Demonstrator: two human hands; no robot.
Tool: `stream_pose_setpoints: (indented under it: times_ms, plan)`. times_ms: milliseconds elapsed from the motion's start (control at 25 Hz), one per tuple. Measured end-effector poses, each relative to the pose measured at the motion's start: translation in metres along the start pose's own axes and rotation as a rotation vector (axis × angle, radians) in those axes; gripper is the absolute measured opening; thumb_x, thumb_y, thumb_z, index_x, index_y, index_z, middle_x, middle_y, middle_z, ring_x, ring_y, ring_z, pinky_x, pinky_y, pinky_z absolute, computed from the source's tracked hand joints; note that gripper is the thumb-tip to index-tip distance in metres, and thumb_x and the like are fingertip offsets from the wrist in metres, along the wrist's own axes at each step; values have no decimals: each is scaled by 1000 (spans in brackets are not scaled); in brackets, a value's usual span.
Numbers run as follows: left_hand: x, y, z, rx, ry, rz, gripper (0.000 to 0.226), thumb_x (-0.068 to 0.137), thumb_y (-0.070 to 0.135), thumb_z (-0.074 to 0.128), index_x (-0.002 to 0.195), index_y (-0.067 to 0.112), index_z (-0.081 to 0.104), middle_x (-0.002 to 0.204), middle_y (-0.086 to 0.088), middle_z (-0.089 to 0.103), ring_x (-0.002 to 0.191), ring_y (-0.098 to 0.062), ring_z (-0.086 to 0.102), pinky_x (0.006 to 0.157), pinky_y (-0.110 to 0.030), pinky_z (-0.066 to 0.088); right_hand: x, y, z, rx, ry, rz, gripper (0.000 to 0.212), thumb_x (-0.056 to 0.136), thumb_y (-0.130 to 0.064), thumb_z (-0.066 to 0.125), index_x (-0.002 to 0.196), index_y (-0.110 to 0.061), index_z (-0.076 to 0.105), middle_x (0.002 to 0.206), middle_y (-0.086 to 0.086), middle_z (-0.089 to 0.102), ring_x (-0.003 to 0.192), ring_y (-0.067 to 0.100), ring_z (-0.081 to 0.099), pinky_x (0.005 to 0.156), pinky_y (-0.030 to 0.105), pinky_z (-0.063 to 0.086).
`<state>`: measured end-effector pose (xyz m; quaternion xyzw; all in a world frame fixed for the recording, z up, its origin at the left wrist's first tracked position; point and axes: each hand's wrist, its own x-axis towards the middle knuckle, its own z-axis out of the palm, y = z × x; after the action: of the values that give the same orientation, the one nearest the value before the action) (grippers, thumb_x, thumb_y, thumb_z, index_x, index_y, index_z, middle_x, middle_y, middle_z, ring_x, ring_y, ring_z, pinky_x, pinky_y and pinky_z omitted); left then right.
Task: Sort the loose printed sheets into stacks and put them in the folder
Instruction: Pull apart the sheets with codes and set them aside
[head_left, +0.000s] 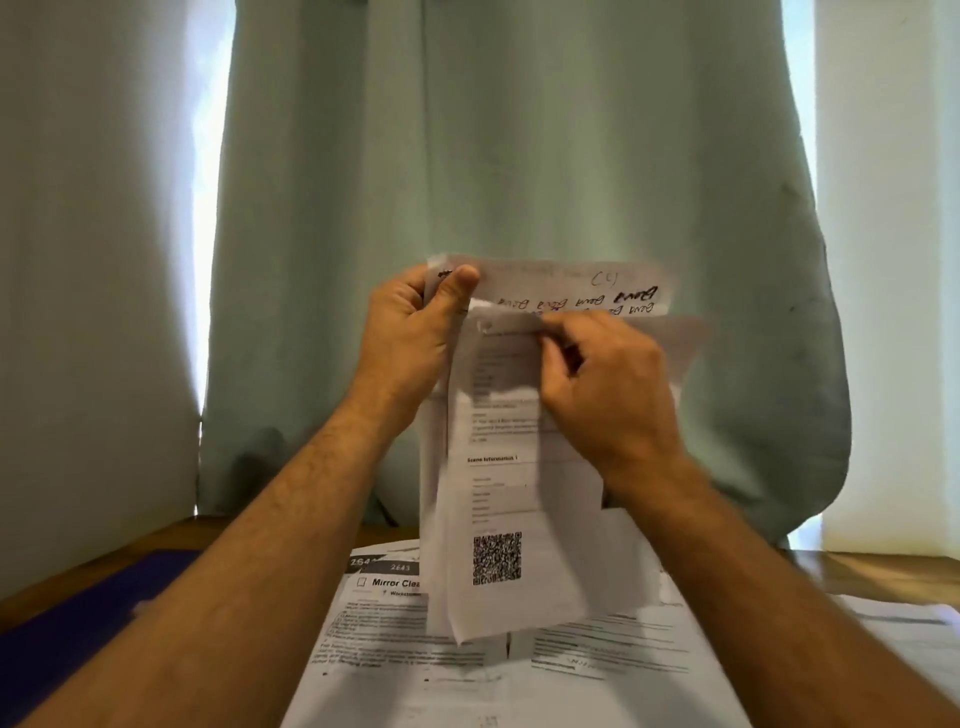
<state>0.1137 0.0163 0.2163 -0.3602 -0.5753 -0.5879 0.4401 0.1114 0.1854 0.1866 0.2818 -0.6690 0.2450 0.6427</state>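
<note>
printed sheets (524, 457) are held upright in the middle of the frame, a small bundle with a qr code low on the front page and upside-down handwriting on the page behind. left hand (415, 332) grips the bundle's upper left corner, thumb pressed over the top edge. right hand (608, 384) pinches the top edge of the front sheet (498, 499), fingers curled on it, seemingly peeling it away from the others. more loose sheets (519, 665) lie spread on the table at the bottom centre, and a dark blue folder (88, 613) lies at the lower left. this looks like the sorting step, with filing not yet begun. the next move probably calls for freeing the front sheet without dragging the ones behind, reading its heading, then laying it on the matching stack; thin paper may stick or crease if pulled fast.
</note>
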Motion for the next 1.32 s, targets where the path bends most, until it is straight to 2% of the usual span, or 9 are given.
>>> stream_pose_setpoints:
  times_ms: [120, 240, 400, 640, 680, 800, 1000, 1200, 1320]
  plan:
    - [-5, -5, 13, -55, -24, -109, 32, 100, 31, 58, 73, 32, 74, 70, 8, 71, 65, -7, 66, 60, -23, 55, 13, 1, -12, -66, -4, -29, 15, 90, -15, 60, 99, -10, 72, 87, 5, 69, 74, 18, 60, 73, 33, 52]
    - [-17, -24, 25, -170, 7, -295, 30, 105, 34, 49, 91, 26, 74, 87, -7, 77, 78, -22, 74, 68, -36, 61, 13, 9, -16, -118, -93, -31, 21, 91, -17, 59, 106, -13, 72, 91, 4, 70, 77, 16, 60, 78, 28, 51]
    - [-40, -64, 27, -232, 43, -609, 44, 105, 46, 45, 117, 10, 67, 97, -17, 77, 86, -33, 76, 69, -42, 62, -2, 24, -7, -146, -236, 56, 21, 88, -18, 58, 101, -17, 74, 89, 6, 73, 77, 22, 63, 76, 36, 54]
    - [-96, -138, 21, -201, 90, -954, 45, 104, 47, 46, 113, 10, 70, 96, -20, 76, 89, -40, 74, 82, -56, 59, -69, 61, 42, -185, -583, 299, 24, 93, -27, 50, 94, -17, 71, 86, 4, 72, 76, 24, 65, 73, 37, 56]
    - [-107, -149, 20, -184, 87, -992, 45, 104, 48, 45, 111, 11, 71, 95, -19, 77, 88, -39, 75, 79, -55, 61, -81, 67, 51, -188, -623, 332, 25, 94, -30, 50, 96, -18, 72, 89, 4, 73, 79, 25, 65, 75, 35, 55]
    - [-131, -178, 14, -159, 88, -1057, 45, 105, 46, 41, 109, 13, 71, 92, -17, 78, 83, -35, 76, 64, -43, 62, -113, 80, 76, -157, -696, 422, 25, 96, -34, 52, 102, -21, 73, 95, 0, 74, 84, 22, 66, 79, 32, 54]
    - [-148, -197, 11, -189, 50, -1113, 41, 106, 39, 44, 110, 11, 73, 99, -19, 77, 89, -36, 75, 77, -47, 63, -142, 94, 101, -94, -724, 561, 16, 94, -31, 59, 101, -27, 72, 98, -4, 73, 85, 15, 67, 83, 36, 57]
    - [-165, -204, 10, -349, 74, -1118, 47, 98, 26, 36, 120, -2, 67, 118, -30, 68, 115, -48, 63, 102, -61, 48, -155, 92, 104, -33, -734, 622, 14, 95, -35, 60, 100, -28, 71, 97, -8, 72, 86, 10, 65, 84, 28, 56]
    - [-169, -196, 19, -287, 8, -1073, 35, 96, 18, 44, 120, 5, 66, 112, -27, 71, 105, -45, 68, 96, -61, 53, -161, 88, 98, -47, -721, 638, 17, 97, -35, 57, 105, -28, 71, 99, -7, 72, 86, 9, 64, 82, 24, 53]
